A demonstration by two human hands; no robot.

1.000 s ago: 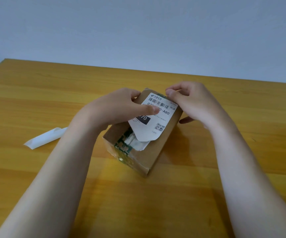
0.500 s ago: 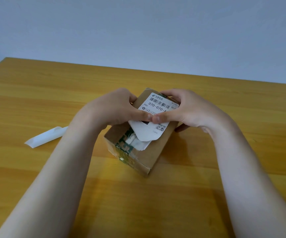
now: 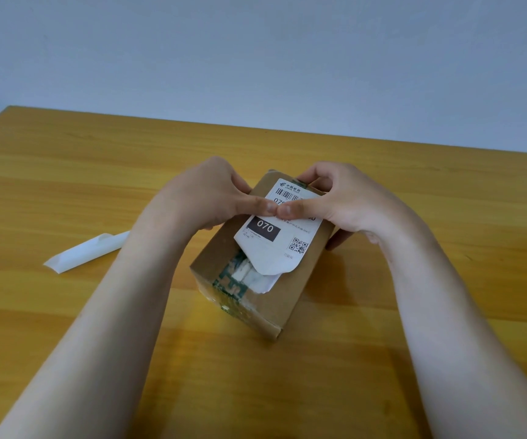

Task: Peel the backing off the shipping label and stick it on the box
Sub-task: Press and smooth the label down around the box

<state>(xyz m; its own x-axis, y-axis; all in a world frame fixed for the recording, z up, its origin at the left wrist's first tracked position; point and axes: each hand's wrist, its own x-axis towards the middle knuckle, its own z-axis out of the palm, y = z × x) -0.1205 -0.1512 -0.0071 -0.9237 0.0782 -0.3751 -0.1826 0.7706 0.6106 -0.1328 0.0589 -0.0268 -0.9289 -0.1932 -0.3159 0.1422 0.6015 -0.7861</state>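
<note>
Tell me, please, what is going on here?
A person is sticking a shipping label onto the top of a cardboard box on the table. The left hand and the right hand grip the box's sides while both thumbs press the label's middle, tips almost touching. The label's near end looks not yet smoothed down. The peeled backing lies at the left.

From my remote seat I see a honey-coloured wooden worktop [image 3: 65,327] with long streaks of grain running left to right, filling the lower part of the head view. Its far edge runs straight across and slopes slightly down to the right. Behind it stands a plain pale blue-grey wall [image 3: 256,58], unmarked and evenly lit. Out on the left of the worktop lies a white curled strip of paper [image 3: 88,251], flat on the wood, set slantwise with its nearer end pointed.
</note>
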